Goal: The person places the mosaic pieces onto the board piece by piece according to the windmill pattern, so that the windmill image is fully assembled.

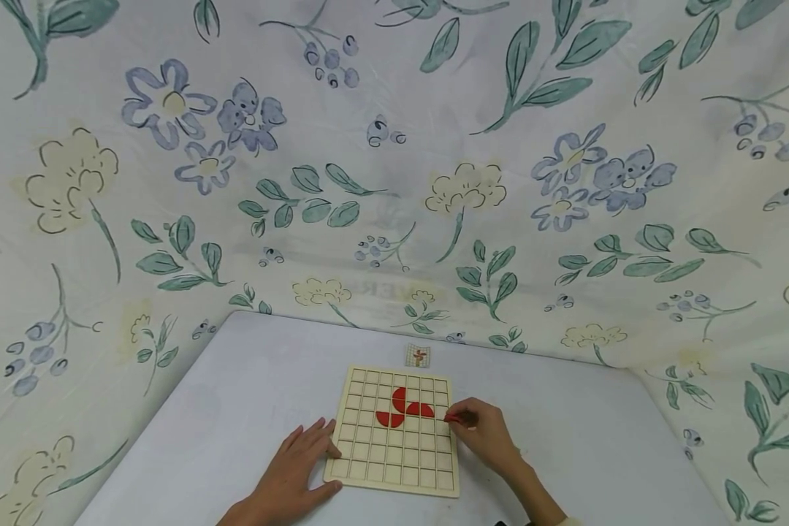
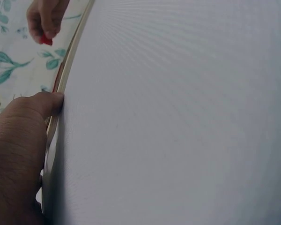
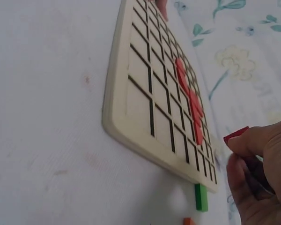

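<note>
A square wooden grid board (image 1: 392, 486) lies on the white table. Near its middle, red pieces with curved edges sit in the cells, forming three half-round shapes, among them an upper one (image 1: 399, 399), a right one (image 1: 421, 410) and a lower left one (image 1: 390, 419). My left hand (image 1: 296, 467) rests at the board's left edge, fingers spread, thumb by the near corner. Beside the right edge, my right hand (image 1: 483, 432) pinches a small red piece (image 3: 236, 135) between thumb and fingertips; its full shape is hidden.
Behind the board lies a small card (image 1: 417, 356) printed with a red pattern on a grid. In the right wrist view, a green block (image 3: 201, 197) is by the board's edge and an orange block (image 3: 188, 221) is partly cut off. Flower-patterned cloth (image 1: 381, 219) hangs behind the table (image 1: 263, 365).
</note>
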The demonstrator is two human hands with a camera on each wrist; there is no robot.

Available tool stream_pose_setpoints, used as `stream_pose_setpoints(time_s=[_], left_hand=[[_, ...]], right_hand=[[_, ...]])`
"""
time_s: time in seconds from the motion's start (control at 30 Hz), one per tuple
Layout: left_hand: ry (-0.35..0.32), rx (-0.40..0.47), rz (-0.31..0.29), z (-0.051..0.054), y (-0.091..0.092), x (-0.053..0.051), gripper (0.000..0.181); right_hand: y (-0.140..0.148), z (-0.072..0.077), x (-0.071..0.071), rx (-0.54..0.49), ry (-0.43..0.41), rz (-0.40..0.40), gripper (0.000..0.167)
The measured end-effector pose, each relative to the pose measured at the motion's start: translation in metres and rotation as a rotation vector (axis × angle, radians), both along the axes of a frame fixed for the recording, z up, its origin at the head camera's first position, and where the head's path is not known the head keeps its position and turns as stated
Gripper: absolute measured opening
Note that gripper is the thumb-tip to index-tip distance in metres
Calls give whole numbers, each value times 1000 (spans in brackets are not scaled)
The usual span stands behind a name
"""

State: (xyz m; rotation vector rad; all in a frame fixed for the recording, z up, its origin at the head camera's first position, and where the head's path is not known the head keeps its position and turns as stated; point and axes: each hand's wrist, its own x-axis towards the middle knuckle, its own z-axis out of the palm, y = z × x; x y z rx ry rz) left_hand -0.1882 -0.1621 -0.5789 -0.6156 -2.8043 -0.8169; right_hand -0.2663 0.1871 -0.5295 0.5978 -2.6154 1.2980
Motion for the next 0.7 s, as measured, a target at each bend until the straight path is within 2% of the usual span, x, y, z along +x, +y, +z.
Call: stream_pose_setpoints(time_s=[0.17, 0.4, 0.6, 0.7], left_hand=[[-17, -9, 3, -1, 0, -1, 35], [-40, -2, -7, 2, -1, -1, 34], [-60, -5, -3, 3, -1, -1, 34], [-64, 0, -2, 2, -1, -1, 34]], right_hand=[[-8, 4, -1, -19, -28, 29, 19], [-20, 5, -5, -74, -93, 4, 28], [-30, 0, -7, -82, -87, -34, 24], [-34, -3, -8, -70, -73, -16, 22]])
